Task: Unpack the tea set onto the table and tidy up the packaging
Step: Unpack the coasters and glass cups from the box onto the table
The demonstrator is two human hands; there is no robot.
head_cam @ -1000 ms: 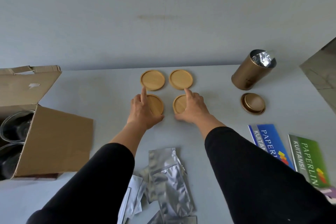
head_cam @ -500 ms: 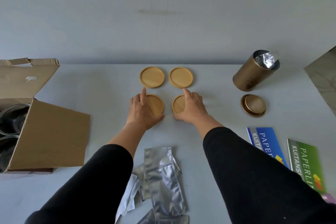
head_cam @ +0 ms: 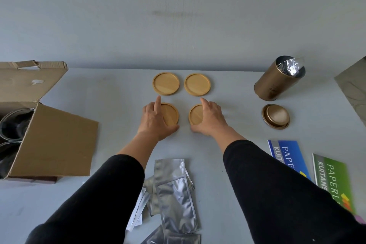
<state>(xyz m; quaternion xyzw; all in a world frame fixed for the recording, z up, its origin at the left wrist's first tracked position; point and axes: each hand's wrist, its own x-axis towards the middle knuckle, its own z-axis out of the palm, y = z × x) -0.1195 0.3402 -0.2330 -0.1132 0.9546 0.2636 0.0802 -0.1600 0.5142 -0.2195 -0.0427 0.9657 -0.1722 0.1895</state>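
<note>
Several round wooden coasters lie in a square on the grey table [head_cam: 111,93]. The far left coaster [head_cam: 166,83] and far right coaster [head_cam: 197,85] lie bare. My left hand [head_cam: 153,120] rests on the near left coaster [head_cam: 170,114], thumb at its near rim and forefinger at its far rim. My right hand [head_cam: 212,120] holds the near right coaster [head_cam: 196,115] the same way. An open cardboard box [head_cam: 51,140] at the left shows glass vessels [head_cam: 14,125] inside. Silver foil pouches [head_cam: 174,194] lie between my forearms.
A gold tin [head_cam: 277,79] with a foil bag inside stands at the far right, its lid [head_cam: 275,116] upside down in front of it. A blue booklet [head_cam: 287,156] and a green booklet [head_cam: 334,180] lie at the right. The wall runs along the table's far edge.
Both hands stay on the two near coasters. The view has tilted a little, so everything sits slightly lower in the frame.
</note>
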